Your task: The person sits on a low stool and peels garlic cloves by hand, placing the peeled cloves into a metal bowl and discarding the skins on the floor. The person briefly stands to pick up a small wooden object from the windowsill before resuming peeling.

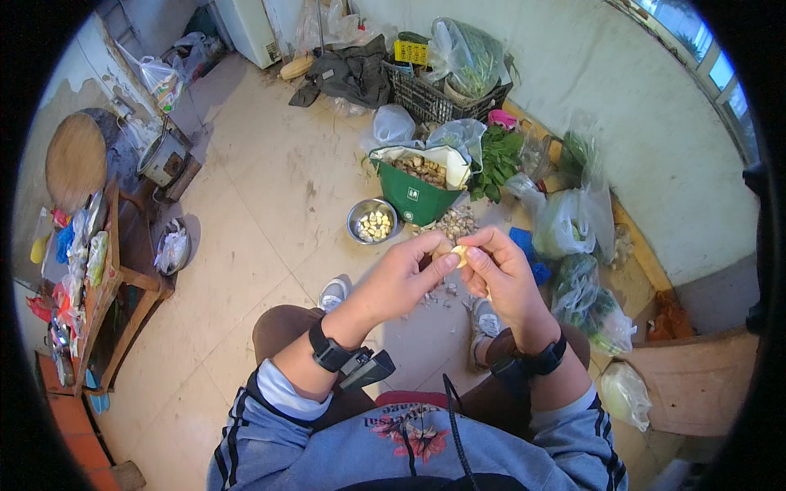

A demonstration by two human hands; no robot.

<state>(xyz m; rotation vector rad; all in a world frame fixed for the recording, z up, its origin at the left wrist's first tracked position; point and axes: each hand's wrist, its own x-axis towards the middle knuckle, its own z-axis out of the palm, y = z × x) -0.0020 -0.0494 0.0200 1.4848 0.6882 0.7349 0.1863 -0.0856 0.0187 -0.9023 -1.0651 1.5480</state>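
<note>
A pale yellow clove, seemingly garlic [460, 255], is pinched in front of me between both hands. The thumb and fingertips of my left hand [402, 276] grip one side of it. From the other side, the thumb and forefinger of my right hand [500, 273] hold it too. Just beyond my hands, a steel bowl [351, 227] on the floor contains several peeled pale cloves [376, 224]. A green bag [414, 195] stands open beside it, with many brownish unpeeled cloves [421, 169] inside. Papery skins [457, 222] lie scattered on the floor beneath my hands.
Leafy greens [496, 159] and plastic bags of vegetables [562, 224] line the right wall. A black crate [424, 101] stands behind the green bag. At left are a cluttered wooden table [110, 264] and a basin [173, 245]. A wooden board [694, 380] is near my right.
</note>
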